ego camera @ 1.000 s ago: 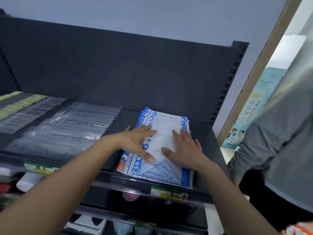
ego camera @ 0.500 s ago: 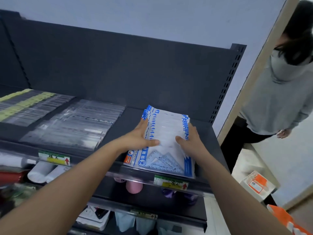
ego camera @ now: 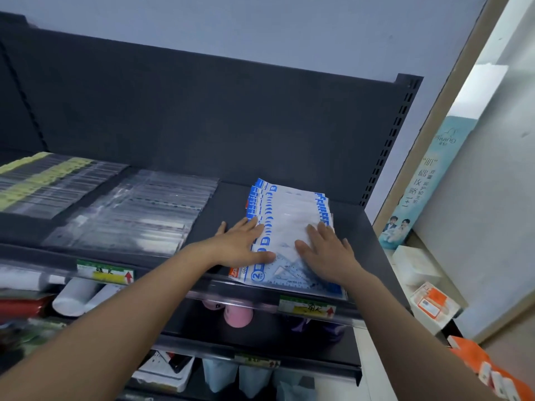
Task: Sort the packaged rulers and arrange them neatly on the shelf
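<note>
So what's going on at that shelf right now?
A person is squaring up a fanned stack of blue-and-white ruler packs at the right end of the dark shelf. The left hand lies flat along the stack's left edge, partly on the shelf. The right hand presses flat on top near the right side. Neither hand grips anything. Clear ruler packs and yellow-labelled ruler packs lie in rows further left.

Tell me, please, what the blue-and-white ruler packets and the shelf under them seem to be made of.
The ruler packets: thin glossy clear plastic over a printed blue-and-white insert, probably card; it shines and the set squares show through. The shelf: likely painted metal, matte dark grey, judging by its flat panels and perforated upright.
</note>
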### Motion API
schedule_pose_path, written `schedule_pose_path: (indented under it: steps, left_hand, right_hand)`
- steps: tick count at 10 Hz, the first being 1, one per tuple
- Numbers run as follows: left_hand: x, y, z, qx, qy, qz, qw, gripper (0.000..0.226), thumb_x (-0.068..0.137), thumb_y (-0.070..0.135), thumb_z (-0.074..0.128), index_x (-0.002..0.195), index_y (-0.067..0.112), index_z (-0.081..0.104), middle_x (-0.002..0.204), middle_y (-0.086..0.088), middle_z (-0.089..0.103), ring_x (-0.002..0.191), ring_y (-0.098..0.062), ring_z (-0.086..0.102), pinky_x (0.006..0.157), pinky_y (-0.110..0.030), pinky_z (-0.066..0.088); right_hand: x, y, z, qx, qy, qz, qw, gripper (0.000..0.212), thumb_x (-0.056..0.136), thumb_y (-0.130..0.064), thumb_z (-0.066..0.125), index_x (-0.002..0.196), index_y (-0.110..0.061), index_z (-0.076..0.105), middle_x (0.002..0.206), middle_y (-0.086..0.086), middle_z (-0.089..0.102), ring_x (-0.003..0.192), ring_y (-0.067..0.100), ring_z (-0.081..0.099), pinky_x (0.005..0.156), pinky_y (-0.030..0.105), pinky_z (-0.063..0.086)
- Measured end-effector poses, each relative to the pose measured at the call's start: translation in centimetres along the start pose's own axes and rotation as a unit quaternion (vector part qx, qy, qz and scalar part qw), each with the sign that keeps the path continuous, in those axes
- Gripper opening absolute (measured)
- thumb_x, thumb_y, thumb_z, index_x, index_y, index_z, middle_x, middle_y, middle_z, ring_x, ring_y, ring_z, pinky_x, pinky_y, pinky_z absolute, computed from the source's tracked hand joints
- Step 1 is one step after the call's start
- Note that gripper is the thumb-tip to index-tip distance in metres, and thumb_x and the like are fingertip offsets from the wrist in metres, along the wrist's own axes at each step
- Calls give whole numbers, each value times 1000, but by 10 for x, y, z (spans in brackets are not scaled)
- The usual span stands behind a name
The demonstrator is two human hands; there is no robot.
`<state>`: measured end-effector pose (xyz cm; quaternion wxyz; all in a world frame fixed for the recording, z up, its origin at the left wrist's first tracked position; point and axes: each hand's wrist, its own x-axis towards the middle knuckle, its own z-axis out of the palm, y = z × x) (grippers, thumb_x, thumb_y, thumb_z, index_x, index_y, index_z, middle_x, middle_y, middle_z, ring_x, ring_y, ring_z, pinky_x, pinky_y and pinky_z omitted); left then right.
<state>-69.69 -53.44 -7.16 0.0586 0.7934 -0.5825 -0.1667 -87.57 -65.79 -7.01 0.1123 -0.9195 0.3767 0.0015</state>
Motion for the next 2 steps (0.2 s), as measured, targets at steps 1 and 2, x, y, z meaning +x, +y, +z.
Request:
schedule_pose_path:
  steps: [1, 2]
  left_hand:
    - [-2, 0, 3, -13, 31, 20, 999, 75, 89, 67, 40, 151, 31, 18, 162, 7, -2, 148, -16, -9, 116, -55, -8]
    - [0, -8, -7, 0, 80, 27, 996, 68, 93, 59, 42, 150, 27, 26, 161, 7, 8, 149, -17, -4, 118, -54, 0]
  right_hand:
    - [-8, -6, 0, 3, 30, 14, 999, 62, 101, -51, 19, 155, -21, 9, 163, 4, -4, 150, 19, -7, 119, 48, -3]
    - [-8, -12, -4, 7, 84, 15, 996, 60, 101, -50, 25, 153, -20, 20, 163, 5, 7, 150, 20, -1, 120, 46, 2]
